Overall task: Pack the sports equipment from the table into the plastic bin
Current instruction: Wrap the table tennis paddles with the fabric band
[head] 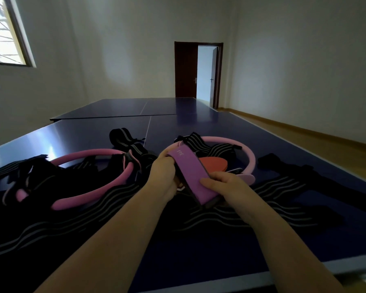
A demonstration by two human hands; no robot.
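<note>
Both forearms reach in; left hand [164, 175] and right hand [226, 187] grip a purple band [193, 175] above the worktop [199, 127]. Fold flat; no bin visible, rings at nine and one o'clock.

Ahead of me a dark brown door [186, 69] stands open onto a bright doorway [205, 74]. A window [3, 31] sits high on my left. Pale walls [114, 49] surround the room, and wooden floor [304, 132] runs along my right.

Purple band [193, 178], pink rings [89, 178], black grey-striped straps [76, 218], dark blue table [199, 246]
</note>
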